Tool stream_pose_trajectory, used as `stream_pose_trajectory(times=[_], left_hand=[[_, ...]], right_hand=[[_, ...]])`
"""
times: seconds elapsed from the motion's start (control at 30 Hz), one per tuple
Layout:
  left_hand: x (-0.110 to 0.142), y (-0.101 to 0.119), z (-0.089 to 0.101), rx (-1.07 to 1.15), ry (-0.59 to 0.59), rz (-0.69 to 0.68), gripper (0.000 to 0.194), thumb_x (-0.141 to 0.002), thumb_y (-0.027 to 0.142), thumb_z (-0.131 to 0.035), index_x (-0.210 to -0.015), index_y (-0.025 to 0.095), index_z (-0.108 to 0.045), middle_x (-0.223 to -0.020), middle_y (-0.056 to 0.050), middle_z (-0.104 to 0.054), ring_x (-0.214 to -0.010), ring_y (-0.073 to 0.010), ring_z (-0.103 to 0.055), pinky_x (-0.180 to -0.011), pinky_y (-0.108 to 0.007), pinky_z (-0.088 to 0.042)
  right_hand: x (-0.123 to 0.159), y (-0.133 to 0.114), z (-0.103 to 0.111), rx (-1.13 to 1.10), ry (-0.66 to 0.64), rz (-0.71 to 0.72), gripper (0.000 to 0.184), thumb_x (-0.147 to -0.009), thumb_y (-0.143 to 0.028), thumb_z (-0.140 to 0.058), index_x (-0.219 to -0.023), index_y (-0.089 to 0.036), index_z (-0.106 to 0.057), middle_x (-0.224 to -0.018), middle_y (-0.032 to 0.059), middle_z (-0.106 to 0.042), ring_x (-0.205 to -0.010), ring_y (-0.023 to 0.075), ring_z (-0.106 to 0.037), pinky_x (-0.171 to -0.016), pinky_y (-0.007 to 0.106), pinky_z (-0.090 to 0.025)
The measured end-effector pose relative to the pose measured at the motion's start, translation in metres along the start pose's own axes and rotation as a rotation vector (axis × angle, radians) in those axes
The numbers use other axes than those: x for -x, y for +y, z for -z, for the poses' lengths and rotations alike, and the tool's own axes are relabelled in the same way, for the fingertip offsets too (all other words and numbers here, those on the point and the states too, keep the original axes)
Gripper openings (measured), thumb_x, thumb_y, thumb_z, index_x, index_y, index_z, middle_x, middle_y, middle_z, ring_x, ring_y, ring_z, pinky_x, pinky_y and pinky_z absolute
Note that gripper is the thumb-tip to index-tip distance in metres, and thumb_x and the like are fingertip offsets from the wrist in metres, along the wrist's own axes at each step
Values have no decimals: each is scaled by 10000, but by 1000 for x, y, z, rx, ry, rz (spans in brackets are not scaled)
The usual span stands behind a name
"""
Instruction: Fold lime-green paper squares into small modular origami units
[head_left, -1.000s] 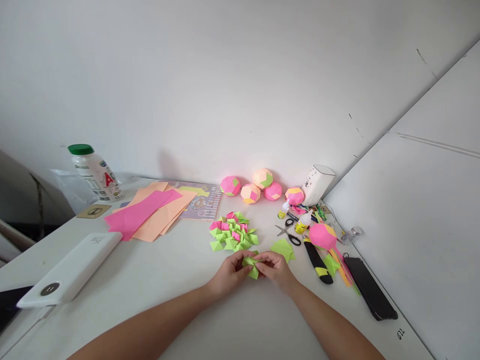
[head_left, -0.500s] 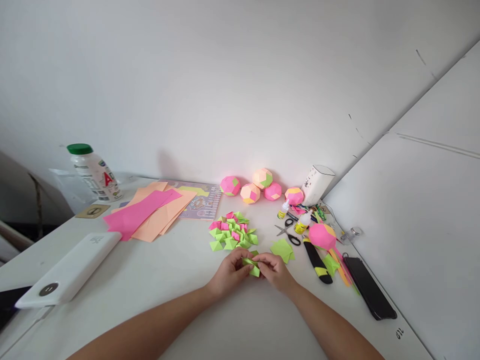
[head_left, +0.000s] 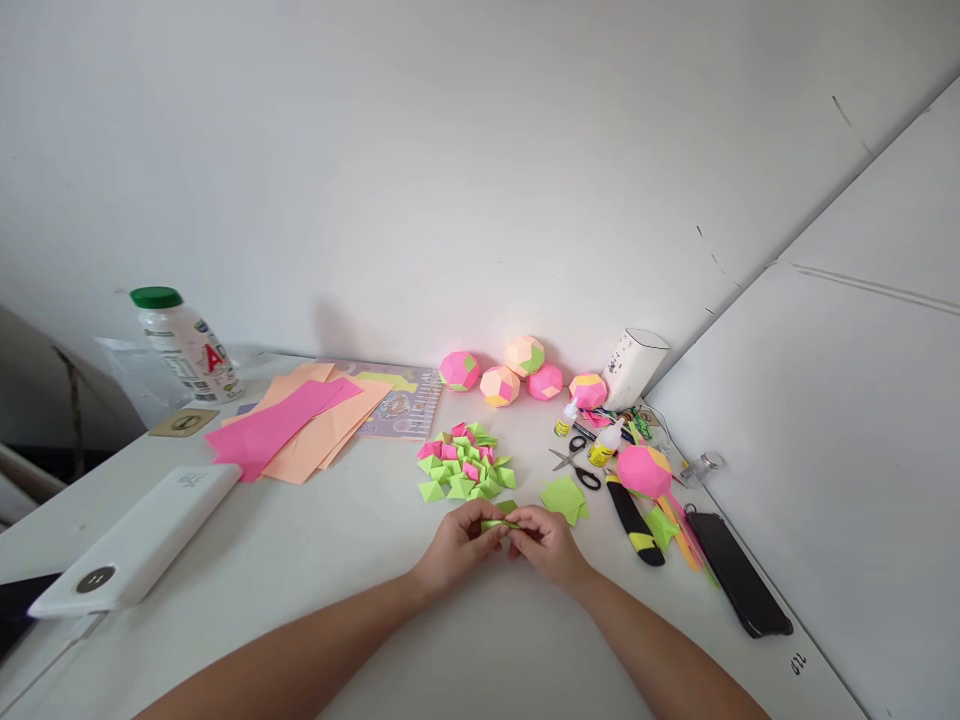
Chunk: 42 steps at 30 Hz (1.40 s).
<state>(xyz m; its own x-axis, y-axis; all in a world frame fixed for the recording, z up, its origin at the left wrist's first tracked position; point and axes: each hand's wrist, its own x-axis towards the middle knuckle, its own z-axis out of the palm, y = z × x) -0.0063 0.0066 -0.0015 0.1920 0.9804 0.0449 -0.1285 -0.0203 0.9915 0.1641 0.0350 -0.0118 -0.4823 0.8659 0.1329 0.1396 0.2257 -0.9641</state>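
Between my left hand (head_left: 466, 540) and my right hand (head_left: 545, 540) is a small green piece of folded paper (head_left: 496, 524). Both hands pinch it with thumb and fingertips, and the fingers cover most of it. Just beyond them lies a heap of folded green and pink paper pieces (head_left: 461, 468). Flat green paper squares (head_left: 564, 498) rest to the right, past my right hand. A pair of scissors (head_left: 576, 462) lies with its blades apart behind those squares.
Faceted paper balls (head_left: 459, 371) line the wall, and another pink ball (head_left: 645, 472) sits near the glue bottles (head_left: 604, 447). At right are a utility knife (head_left: 634, 520) and a black phone (head_left: 739, 570). Coloured sheets (head_left: 281, 428), a power bank (head_left: 142, 540) and a bottle (head_left: 187, 345) stand left.
The green paper has been turned or folded, so its wide face that hung below my fingers now appears as a thin strip. My fingertips have drawn closer together over it.
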Motion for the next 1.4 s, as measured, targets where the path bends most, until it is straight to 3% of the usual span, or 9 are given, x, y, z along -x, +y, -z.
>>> stream_pose_trajectory(times=[0.3, 0.7, 1.03, 1.4], left_hand=[[-1, -2, 2, 19, -16, -91, 164, -758, 298, -633, -718, 149, -686, -723, -26, -580, -602, -113, -527, -549, -231, -445], [-1, -2, 5, 17, -59, -122, 147, -768, 277, -631, -736, 160, -715, -710, -28, -584, -606, -115, -523, -566, -240, -447], [1, 2, 1, -83, -31, -53, 134, -764, 278, -612, -735, 148, -615, -708, -12, -562, -609, -114, -511, -571, -236, -416], [2, -3, 1, -123, -40, -68, 169, -770, 285, -592, -680, 156, -532, -690, -4, -541, -590, -112, -505, -559, -236, -403]], right_hand=[[-1, -3, 0, -76, -16, -39, 149, -792, -299, -611, -825, -172, -542, -665, 11, -671, -512, 125, -610, -521, 240, -499], [-2, 0, 1, -101, -1, -104, 216, -768, -342, -636, -738, -176, -502, -561, -29, -611, -482, 123, -597, -475, 215, -442], [-2, 4, 1, -125, -4, -96, 216, -752, -323, -650, -718, -176, -497, -567, -23, -615, -483, 131, -603, -483, 238, -470], [0, -3, 0, -106, 0, -87, 227, -714, -272, -681, -655, -183, -480, -571, -37, -579, -493, 127, -603, -469, 224, -470]])
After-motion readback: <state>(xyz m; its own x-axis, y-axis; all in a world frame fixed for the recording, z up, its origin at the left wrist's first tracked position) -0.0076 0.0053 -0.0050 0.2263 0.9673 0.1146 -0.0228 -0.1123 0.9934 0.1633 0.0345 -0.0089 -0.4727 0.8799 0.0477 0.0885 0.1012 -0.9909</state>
